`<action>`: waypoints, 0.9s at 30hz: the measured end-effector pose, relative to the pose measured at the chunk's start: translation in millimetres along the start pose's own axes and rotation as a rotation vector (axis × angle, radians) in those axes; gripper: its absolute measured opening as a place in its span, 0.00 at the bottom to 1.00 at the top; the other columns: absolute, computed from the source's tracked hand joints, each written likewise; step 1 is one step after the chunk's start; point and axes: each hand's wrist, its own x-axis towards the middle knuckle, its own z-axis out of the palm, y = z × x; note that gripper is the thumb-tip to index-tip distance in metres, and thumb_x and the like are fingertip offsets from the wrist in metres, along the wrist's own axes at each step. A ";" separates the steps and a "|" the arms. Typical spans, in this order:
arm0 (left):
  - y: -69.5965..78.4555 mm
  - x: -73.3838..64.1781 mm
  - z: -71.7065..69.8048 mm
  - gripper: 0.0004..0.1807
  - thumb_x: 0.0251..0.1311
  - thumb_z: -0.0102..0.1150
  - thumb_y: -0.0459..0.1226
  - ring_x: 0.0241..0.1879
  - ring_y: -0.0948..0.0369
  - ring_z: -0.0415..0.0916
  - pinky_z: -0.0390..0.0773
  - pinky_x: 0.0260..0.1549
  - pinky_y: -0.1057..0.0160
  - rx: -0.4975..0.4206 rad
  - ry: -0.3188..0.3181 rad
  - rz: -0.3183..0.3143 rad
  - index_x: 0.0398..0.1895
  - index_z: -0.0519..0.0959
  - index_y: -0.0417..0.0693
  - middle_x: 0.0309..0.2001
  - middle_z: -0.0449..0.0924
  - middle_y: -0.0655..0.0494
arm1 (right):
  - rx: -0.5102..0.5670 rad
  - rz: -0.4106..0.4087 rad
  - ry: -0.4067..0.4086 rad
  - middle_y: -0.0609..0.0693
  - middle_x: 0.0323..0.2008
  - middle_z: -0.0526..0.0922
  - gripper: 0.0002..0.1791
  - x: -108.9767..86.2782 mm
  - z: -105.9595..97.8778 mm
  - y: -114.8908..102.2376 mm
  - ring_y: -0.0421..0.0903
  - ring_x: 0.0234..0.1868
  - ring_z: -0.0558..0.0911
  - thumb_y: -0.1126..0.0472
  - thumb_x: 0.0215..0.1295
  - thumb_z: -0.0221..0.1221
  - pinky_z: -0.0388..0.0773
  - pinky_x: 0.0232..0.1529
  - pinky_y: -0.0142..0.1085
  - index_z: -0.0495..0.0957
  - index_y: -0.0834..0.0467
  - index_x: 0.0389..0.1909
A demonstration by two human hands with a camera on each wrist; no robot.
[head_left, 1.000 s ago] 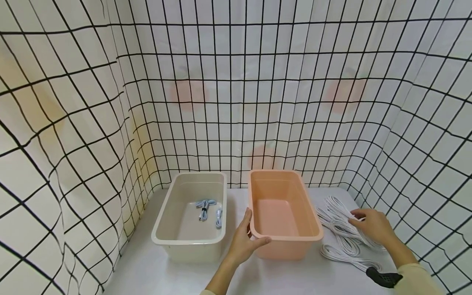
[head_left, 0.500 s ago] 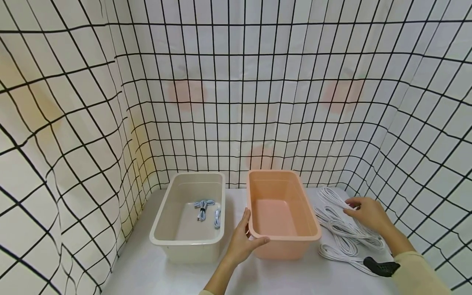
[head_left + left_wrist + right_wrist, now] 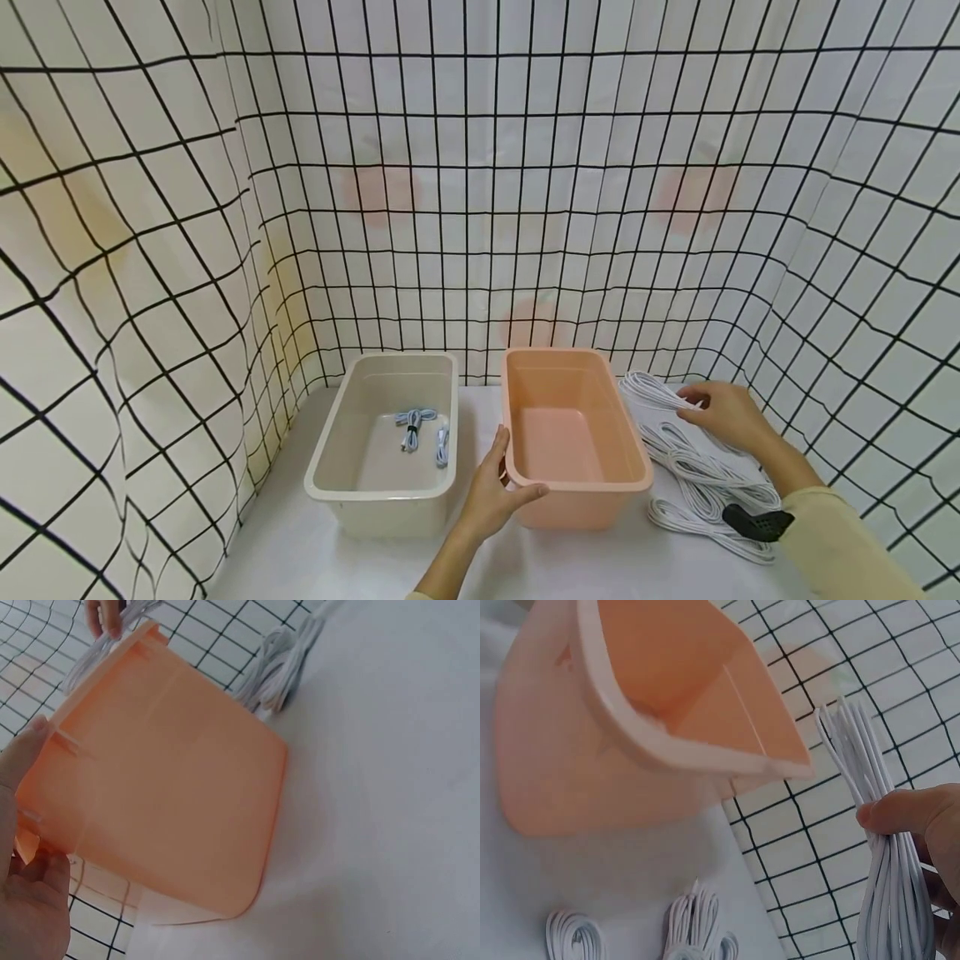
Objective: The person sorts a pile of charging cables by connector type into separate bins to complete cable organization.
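My left hand (image 3: 487, 498) grips the near left corner of the peach plastic basin (image 3: 581, 486), thumb along the front rim and fingers on the left side. In the left wrist view its fingers curl under the rim. A bundle of white cable (image 3: 889, 900) is pinched near its middle by my right hand (image 3: 726, 412), thumb across the strands. The held bundle points at the basin's right side, its loops close to the far right rim. Below it, more coiled white cable bundles (image 3: 697, 469) lie on the white table. Nothing shows inside the peach basin.
Left of the peach basin stands a cream basin (image 3: 382, 494) with a few small bundled light-blue cables (image 3: 412, 429) on its floor. Black grid netting (image 3: 480, 208) over white sheeting closes off the back and both sides. A black strap (image 3: 757, 523) sits at my right wrist.
My right hand has lifted one white cable bundle off the pile and moved it leftward and away, toward the peach basin. The left hand keeps its hold on the basin's corner.
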 end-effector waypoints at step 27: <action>-0.4 0.5 0.1 0.60 0.56 0.80 0.40 0.75 0.41 0.54 0.67 0.65 0.49 0.019 -0.014 0.025 0.82 0.47 0.35 0.81 0.39 0.38 | 0.255 0.106 -0.097 0.61 0.45 0.86 0.20 76.8 65.4 -98.5 0.56 0.43 0.86 0.53 0.71 0.66 0.85 0.42 0.49 0.85 0.66 0.52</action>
